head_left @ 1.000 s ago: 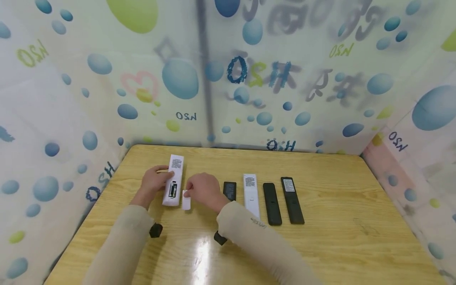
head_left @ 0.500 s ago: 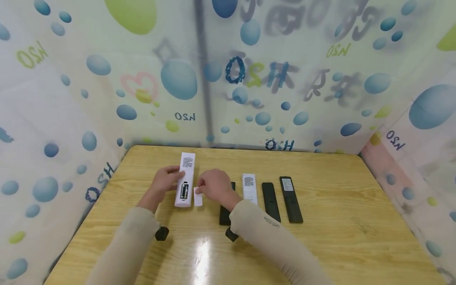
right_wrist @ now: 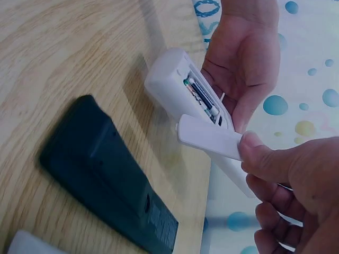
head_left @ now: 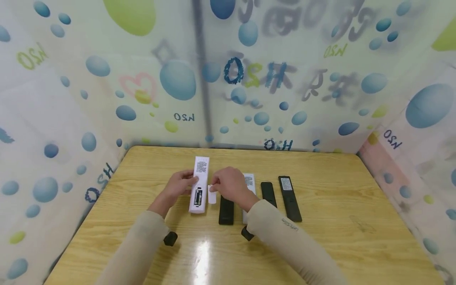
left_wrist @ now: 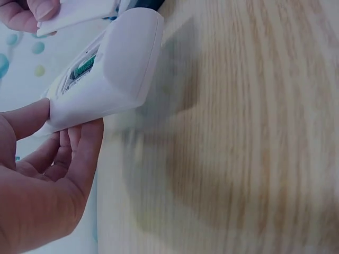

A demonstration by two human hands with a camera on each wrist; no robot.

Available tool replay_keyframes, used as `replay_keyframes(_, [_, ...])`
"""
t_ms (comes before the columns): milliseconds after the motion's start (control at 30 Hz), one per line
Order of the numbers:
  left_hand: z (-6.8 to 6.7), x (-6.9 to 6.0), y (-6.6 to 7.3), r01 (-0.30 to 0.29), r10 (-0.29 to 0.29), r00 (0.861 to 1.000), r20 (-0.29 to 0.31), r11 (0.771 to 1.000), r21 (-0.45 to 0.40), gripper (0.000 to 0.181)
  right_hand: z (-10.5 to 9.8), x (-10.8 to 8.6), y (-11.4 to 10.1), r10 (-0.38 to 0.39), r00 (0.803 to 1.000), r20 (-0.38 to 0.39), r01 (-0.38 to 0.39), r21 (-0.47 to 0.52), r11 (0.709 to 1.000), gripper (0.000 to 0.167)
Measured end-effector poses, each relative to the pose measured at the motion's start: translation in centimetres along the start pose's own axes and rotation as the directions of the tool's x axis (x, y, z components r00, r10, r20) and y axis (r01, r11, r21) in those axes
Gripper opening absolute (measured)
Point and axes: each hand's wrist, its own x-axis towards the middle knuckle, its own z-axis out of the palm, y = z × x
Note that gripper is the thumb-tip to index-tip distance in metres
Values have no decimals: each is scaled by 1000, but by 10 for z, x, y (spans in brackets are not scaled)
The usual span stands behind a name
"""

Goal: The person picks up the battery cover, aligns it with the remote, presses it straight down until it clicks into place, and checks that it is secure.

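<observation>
My left hand (head_left: pixel 178 185) grips a white remote control (head_left: pixel 200 176) between thumb and fingers, back side up and raised off the table. Its battery compartment is uncovered, and batteries (right_wrist: pixel 204 100) show inside. In the right wrist view, my right hand (right_wrist: pixel 296 185) pinches the white battery cover (right_wrist: pixel 209 137) by one end, thumb on top. The cover is held just to the right of the remote, apart from the compartment. Below the right hand lies a black remote (head_left: pixel 226 211), partly hidden by that hand in the head view.
A second white remote (head_left: pixel 250 180), partly behind the right forearm, lies face down on the wooden table (head_left: pixel 331 190). Farther right are two more black remotes, one shorter (head_left: pixel 268 192) and one with a white label (head_left: pixel 290 202). A patterned curtain (head_left: pixel 221 99) stands behind the table.
Both hands have moved to the right, carrying the white remote and its cover over toward the row of remotes. The grips look the same.
</observation>
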Motion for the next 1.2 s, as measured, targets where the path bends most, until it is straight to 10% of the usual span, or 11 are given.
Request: replay_keyframes(1200, [15,1,-7,-77,77,997,-25,997,-12,44,9,-3,-1,-31,999,-4,32,18,999,15])
